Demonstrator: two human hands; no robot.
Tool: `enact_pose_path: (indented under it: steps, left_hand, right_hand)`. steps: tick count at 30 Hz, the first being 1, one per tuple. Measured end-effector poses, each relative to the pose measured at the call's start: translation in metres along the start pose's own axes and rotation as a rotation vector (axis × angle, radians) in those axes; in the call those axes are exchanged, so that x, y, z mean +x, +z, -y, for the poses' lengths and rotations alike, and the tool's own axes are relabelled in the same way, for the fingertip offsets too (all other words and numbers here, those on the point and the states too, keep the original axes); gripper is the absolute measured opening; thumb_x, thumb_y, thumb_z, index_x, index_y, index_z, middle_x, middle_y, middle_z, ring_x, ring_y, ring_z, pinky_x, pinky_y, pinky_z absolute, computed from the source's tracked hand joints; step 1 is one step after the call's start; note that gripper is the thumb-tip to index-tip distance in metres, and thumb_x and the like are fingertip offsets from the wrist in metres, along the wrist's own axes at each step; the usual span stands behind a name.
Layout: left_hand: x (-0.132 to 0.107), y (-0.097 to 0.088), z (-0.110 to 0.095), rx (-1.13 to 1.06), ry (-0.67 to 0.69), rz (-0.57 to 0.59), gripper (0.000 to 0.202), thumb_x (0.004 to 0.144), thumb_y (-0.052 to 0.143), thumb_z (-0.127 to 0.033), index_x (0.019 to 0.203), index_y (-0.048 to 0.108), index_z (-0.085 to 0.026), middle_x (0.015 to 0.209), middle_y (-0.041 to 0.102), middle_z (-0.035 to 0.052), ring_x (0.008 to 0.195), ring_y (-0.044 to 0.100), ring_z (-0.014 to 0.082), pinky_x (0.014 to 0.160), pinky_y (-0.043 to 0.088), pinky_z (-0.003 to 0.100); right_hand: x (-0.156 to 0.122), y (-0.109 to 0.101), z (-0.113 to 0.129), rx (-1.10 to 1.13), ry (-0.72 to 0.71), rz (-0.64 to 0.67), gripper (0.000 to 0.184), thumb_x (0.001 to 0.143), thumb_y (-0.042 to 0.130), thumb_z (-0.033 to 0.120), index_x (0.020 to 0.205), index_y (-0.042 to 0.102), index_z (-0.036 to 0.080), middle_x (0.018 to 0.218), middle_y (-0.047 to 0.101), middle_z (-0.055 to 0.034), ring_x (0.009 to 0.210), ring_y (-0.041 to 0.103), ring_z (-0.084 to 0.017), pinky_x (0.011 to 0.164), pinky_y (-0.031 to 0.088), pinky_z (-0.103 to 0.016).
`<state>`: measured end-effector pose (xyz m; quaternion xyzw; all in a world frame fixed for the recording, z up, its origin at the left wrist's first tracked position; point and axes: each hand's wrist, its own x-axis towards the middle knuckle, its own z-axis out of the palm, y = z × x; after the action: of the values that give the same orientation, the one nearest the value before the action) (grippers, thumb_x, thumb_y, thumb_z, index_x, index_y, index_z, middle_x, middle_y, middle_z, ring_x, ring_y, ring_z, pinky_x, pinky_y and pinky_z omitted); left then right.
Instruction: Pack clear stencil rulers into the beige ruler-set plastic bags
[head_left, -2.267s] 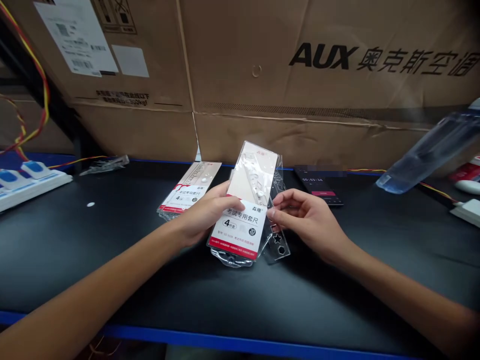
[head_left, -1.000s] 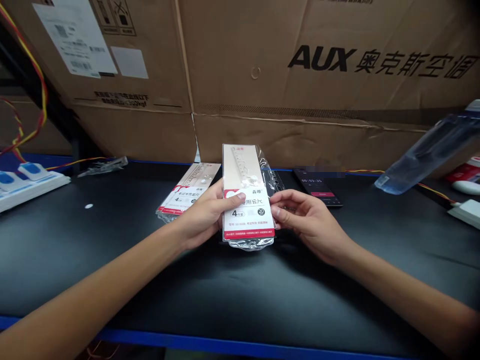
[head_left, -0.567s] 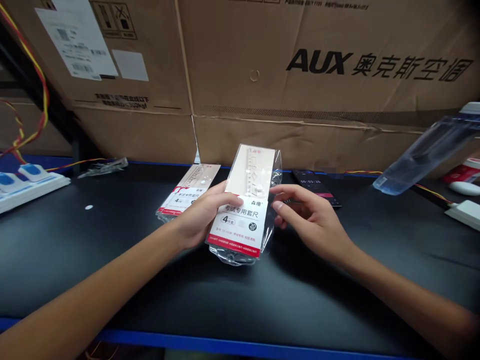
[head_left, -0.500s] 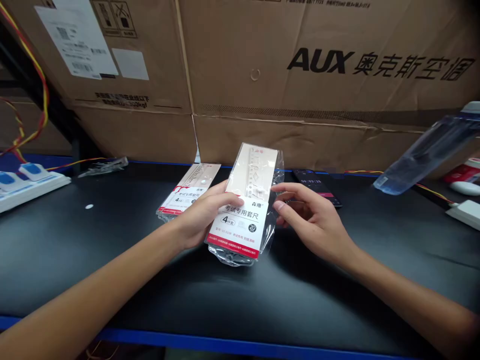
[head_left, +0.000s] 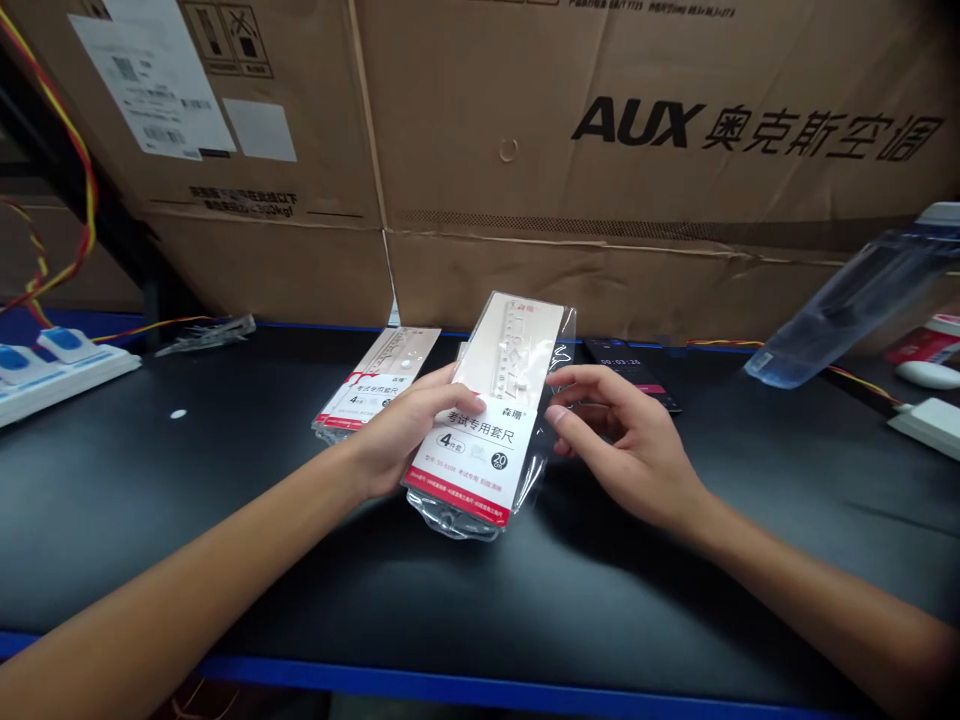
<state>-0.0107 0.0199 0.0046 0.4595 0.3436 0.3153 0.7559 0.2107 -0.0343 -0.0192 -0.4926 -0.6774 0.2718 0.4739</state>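
Note:
My left hand (head_left: 420,420) is closed on a ruler set packet (head_left: 469,455), its thumb lying across the front. The packet is a tall clear plastic sleeve with a pale card, a clear ruler showing above and a white label with a red band below. It is tilted, its top leaning right, above the black tabletop. My right hand (head_left: 630,440) is beside the packet's right edge, fingers curled, thumb and index finger apart, with nothing seen between them. Behind my left hand a second ruler set packet (head_left: 375,385) of the same look lies on the table.
A phone (head_left: 634,375) showing a timer lies behind my right hand. At the right, a clear blue bottle (head_left: 847,300) leans near a white power strip (head_left: 930,430). Another power strip (head_left: 67,375) is at the left. A large cardboard box (head_left: 480,190) stands along the back.
The held packet has turned slightly, its top shifting right and its bottom left and a little down. My right hand is nearly where it was.

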Motion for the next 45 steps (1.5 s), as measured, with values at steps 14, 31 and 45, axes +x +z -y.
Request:
enact_pose_path:
  steps: [14,31,45]
  left_hand:
    - [0.006,-0.003,0.002,-0.15,-0.201,-0.092,0.028,0.078,0.062,-0.028,0.1,0.067,-0.011,0.078,0.075,0.0129,0.069,0.073,0.0258,0.062,0.06,0.033]
    - [-0.001,-0.006,0.0,-0.076,-0.18,0.059,0.015,0.08,0.062,-0.022,0.092,0.067,-0.015,0.072,0.072,0.0065,0.059,0.07,0.0196,0.052,0.057,0.027]
    - [-0.003,0.002,-0.001,0.034,-0.083,0.026,0.014,0.086,0.069,-0.028,0.094,0.065,-0.017,0.07,0.067,0.0005,0.055,0.066,0.0135,0.047,0.054,0.021]
  right_hand:
    - [-0.001,0.001,0.0,-0.108,-0.1,0.016,0.024,0.094,0.06,0.031,0.117,0.062,0.026,0.087,0.067,-0.0029,0.067,0.064,-0.017,0.062,0.058,-0.033]
    - [-0.002,-0.01,-0.003,-0.301,-0.432,0.3,0.041,0.093,0.061,0.025,0.135,0.06,0.024,0.09,0.072,-0.0053,0.068,0.06,-0.017,0.067,0.05,-0.032]
    - [-0.001,-0.01,0.005,-0.411,-0.369,0.332,0.052,0.092,0.064,0.036,0.142,0.055,0.024,0.06,0.051,0.0064,0.051,0.043,-0.01,0.057,0.037,-0.024]
